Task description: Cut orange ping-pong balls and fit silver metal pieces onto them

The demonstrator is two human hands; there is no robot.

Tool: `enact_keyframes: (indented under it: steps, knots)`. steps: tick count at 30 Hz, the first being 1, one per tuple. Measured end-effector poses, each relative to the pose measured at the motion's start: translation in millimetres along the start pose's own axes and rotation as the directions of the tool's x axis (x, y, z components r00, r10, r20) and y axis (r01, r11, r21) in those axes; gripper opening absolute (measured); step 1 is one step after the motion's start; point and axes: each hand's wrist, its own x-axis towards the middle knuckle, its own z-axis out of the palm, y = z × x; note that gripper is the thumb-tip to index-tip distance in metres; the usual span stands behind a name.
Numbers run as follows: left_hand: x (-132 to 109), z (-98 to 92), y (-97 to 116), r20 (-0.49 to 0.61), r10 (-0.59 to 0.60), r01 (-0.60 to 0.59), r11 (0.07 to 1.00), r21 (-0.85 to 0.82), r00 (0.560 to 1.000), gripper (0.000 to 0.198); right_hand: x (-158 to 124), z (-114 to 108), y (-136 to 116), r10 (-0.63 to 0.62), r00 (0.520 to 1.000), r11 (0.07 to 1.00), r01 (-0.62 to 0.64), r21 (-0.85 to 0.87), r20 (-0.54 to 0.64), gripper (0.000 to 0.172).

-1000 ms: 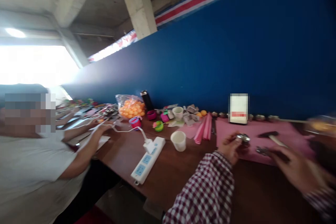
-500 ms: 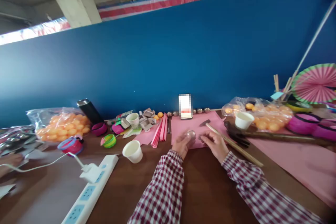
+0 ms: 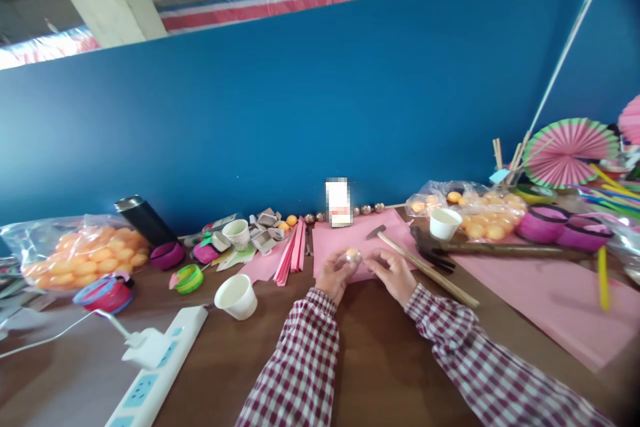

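My left hand is closed, gripping a small ball between its fingertips. The ball looks orange on top and shiny silver around its lower part. Close beside it on the right, my right hand has thumb and fingertips pinched together. Whatever those fingers hold is too small to make out. Both hands are above a pink sheet on the brown table. A hammer with a wooden handle lies just right of my right hand. Behind my hands, several silver balls stand in a row.
A phone stands upright at the back. White cups and a power strip are to the left, with a bag of orange balls beyond. Pink paper strips, a long dark-handled tool and another pink sheet flank the hands.
The view has turned slightly right. The ball in my left hand now shows an orange top where it looked silver before. My right fingers have come closer to it.
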Motion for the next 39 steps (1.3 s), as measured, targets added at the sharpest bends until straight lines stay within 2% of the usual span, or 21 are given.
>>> enact_keyframes:
  steps: [5, 11, 18, 23, 27, 30, 39]
  knots:
    - [-0.8, 1.6, 1.3, 0.024, 0.007, -0.007, 1.0, -0.006, 1.0, 0.034, -1.2, 1.1, -3.9, 0.002, 1.0, 1.0, -0.002, 0.007, 0.028, 0.025]
    - [-2.5, 1.9, 3.2, 0.013, -0.014, 0.014, 0.999, 0.041, 1.0, 0.044, -0.5, -0.2, -2.8, 0.016, 1.0, 1.0, -0.016, -0.015, 0.008, 0.023]
    - [0.3, 0.4, 0.9, 0.021, 0.001, -0.002, 0.999, 0.042, 1.0, 0.045, 1.6, -0.8, 4.0, 0.039, 0.999, 0.999, -0.039, -0.018, -0.032, 0.023]
    - [0.3, 1.5, 0.8, 0.018, 0.014, -0.014, 1.0, 0.012, 1.0, 0.035, 2.0, -2.0, 5.2, 0.02, 0.999, 0.999, -0.022, -0.048, -0.027, 0.026]
    - [-1.4, 3.8, 2.1, 0.026, -0.029, 0.027, 0.998, 0.05, 0.999, 0.041, 3.5, -2.1, 6.8, 0.017, 0.999, 0.999, -0.018, -0.04, -0.032, 0.025]
    - [-1.2, 3.1, 1.7, 0.054, -0.014, 0.01, 0.996, 0.086, 0.998, 0.039, 4.6, -1.8, 8.8, 0.048, 0.998, 0.999, -0.048, -0.017, -0.039, 0.023]
    - [2.2, -1.4, -2.6, 0.05, 0.001, -0.008, 0.991, 0.136, 0.999, 0.044, 2.7, 0.4, 6.3, 0.068, 0.997, 0.996, -0.069, 0.049, 0.023, 0.022]
